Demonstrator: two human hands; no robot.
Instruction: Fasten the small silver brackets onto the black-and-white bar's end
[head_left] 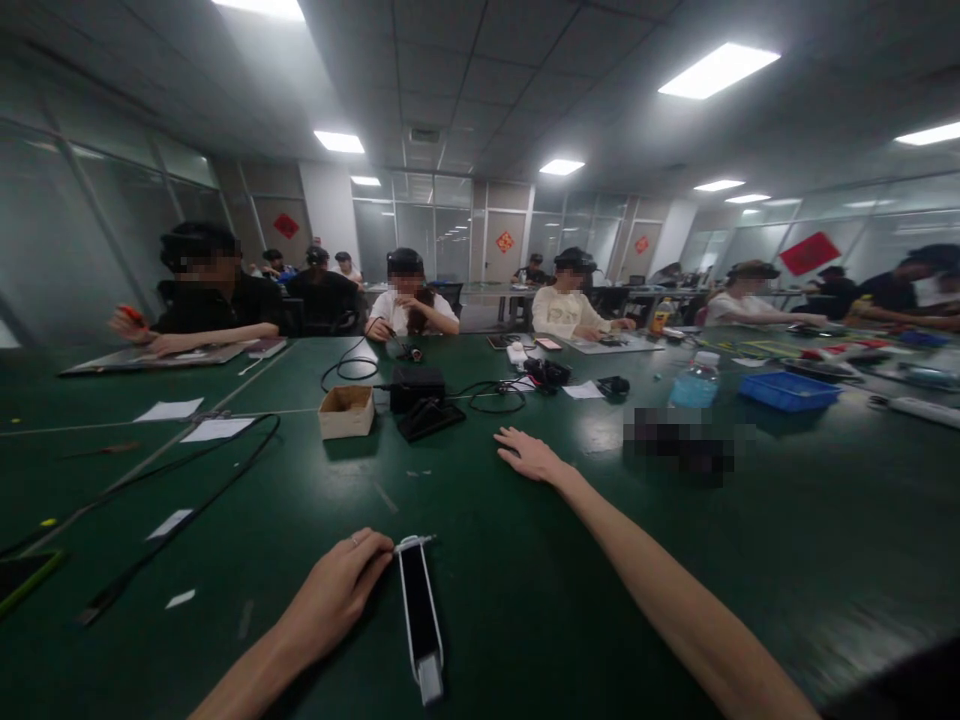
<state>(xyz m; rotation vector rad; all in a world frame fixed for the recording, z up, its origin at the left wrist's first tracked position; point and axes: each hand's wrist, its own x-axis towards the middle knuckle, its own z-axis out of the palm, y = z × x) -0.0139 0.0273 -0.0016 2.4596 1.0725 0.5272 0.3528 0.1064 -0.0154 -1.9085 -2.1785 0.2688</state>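
My left hand [358,570] rests on the green table, its fingers bent and held together against the far end of a long narrow object. That object [422,615] has a white frame, a black middle, a pale grey block at its near end and a small metal pin at its far end; its exact kind is unclear. Further forward, my right hand [531,455] lies palm down with its fingers spread, holding nothing. Beyond the hands are a small open cardboard box [346,413] and a black box-shaped device [417,388] with a dark stand-like piece [430,419] in front of it.
Black cables [217,490] and white paper slips [171,523] lie to the left. On the right are a bottle of blue liquid [694,380], a blue tray [789,391] and a pixelated dark item [679,443]. Several people sit along the table's far side.
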